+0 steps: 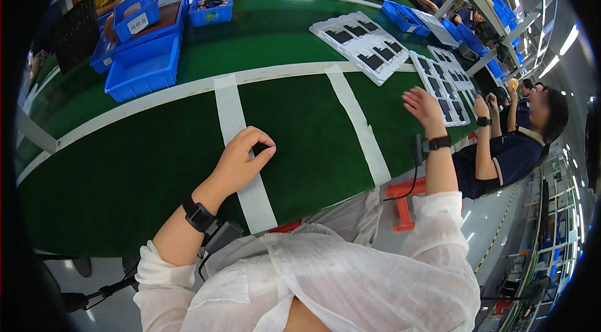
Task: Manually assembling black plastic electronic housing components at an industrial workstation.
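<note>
My left hand (245, 155) is loosely curled above the green tabletop (300, 138), over a pale strip of tape (230, 109). Its thumb and index fingertips come together in a ring, and nothing shows between them. Off to the right, my right hand (424, 108) is raised with fingers apart, holding nothing. Just beyond it lies a white molded tray (427, 69) of flat black parts. A similar tray (341, 50) sits farther back to the left. Black bands with small devices are strapped to both wrists.
Blue bins (145, 69) stand at the far left, and a smaller bin (211, 15) holds mixed small items. A second tape strip (358, 122) crosses the table. Co-workers sit along the far side; one person (510, 144) is close on my right, near a red stool (404, 207).
</note>
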The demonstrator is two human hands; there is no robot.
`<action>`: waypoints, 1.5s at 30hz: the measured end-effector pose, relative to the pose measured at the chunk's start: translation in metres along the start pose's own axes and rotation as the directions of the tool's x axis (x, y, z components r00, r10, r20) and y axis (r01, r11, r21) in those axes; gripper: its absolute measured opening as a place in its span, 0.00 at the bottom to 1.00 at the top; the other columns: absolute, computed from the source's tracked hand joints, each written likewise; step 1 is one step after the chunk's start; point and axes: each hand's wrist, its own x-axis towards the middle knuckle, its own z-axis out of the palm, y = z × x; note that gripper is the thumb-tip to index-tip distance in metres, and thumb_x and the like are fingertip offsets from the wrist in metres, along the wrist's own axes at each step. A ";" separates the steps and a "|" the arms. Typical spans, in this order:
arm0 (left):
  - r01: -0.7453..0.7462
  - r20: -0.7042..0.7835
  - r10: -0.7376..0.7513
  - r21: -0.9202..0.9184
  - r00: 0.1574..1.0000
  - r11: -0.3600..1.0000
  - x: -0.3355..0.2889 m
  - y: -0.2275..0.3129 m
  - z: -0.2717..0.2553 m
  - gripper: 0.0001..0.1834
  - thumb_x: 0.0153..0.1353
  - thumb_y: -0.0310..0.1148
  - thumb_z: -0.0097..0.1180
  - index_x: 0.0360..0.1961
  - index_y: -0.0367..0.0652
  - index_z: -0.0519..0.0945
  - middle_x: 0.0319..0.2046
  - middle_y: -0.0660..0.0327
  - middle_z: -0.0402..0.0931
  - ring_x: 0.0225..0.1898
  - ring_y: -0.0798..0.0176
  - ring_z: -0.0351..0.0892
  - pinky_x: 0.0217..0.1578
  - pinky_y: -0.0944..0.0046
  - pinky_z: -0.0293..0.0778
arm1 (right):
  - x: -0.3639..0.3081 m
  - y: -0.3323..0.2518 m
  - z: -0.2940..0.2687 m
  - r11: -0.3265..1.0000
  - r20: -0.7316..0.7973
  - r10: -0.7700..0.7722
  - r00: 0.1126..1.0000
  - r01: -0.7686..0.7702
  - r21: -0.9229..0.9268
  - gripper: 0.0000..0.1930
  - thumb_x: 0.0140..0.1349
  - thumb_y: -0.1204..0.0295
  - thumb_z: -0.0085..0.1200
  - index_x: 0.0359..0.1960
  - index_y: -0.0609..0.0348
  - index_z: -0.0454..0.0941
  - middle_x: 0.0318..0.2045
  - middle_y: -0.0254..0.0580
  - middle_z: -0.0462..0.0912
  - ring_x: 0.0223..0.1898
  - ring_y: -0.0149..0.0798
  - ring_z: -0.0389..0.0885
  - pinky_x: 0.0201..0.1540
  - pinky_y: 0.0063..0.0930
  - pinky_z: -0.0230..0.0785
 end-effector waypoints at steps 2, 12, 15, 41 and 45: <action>0.005 -0.020 -0.006 -0.041 1.000 0.999 0.001 -0.001 0.000 0.04 0.52 0.26 0.53 0.30 0.39 0.73 0.32 0.63 0.70 0.35 0.67 0.69 0.36 0.70 0.64 | 0.013 -0.011 0.032 0.914 0.037 0.025 0.999 -0.008 -0.406 0.17 0.58 0.66 0.47 0.43 0.66 0.67 0.35 0.49 0.75 0.37 0.45 0.77 0.36 0.33 0.73; -0.030 0.035 0.030 0.008 0.999 1.000 0.000 0.002 0.000 0.04 0.52 0.25 0.54 0.30 0.38 0.74 0.30 0.59 0.71 0.35 0.62 0.71 0.37 0.67 0.67 | 0.097 -0.004 0.075 0.457 -0.241 -0.082 0.967 -0.178 -0.872 0.20 0.55 0.61 0.42 0.37 0.67 0.74 0.33 0.51 0.77 0.28 0.45 0.77 0.25 0.35 0.74; -0.041 0.045 0.039 0.043 0.998 0.998 0.000 0.001 -0.002 0.04 0.51 0.25 0.54 0.30 0.39 0.74 0.29 0.59 0.72 0.34 0.60 0.72 0.37 0.66 0.67 | 0.105 -0.008 0.076 0.418 -0.230 -0.074 0.970 -0.179 -0.891 0.20 0.56 0.60 0.41 0.34 0.68 0.75 0.29 0.50 0.78 0.25 0.43 0.78 0.23 0.33 0.72; -0.080 0.032 0.080 0.005 0.996 0.997 0.000 -0.006 0.001 0.04 0.53 0.29 0.52 0.25 0.40 0.74 0.25 0.61 0.72 0.30 0.57 0.70 0.35 0.61 0.65 | 0.140 0.010 0.054 0.809 -0.025 -0.247 0.969 0.220 0.545 0.11 0.58 0.77 0.43 0.42 0.69 0.64 0.39 0.50 0.74 0.41 0.46 0.75 0.43 0.37 0.72; -0.080 0.018 0.080 -0.005 0.997 0.997 -0.001 -0.004 0.000 0.04 0.54 0.29 0.52 0.25 0.40 0.74 0.25 0.60 0.71 0.30 0.57 0.70 0.36 0.60 0.65 | 0.133 0.001 0.080 0.762 0.020 -0.301 0.953 0.228 0.606 0.09 0.58 0.78 0.43 0.40 0.67 0.66 0.37 0.49 0.75 0.39 0.44 0.76 0.42 0.35 0.72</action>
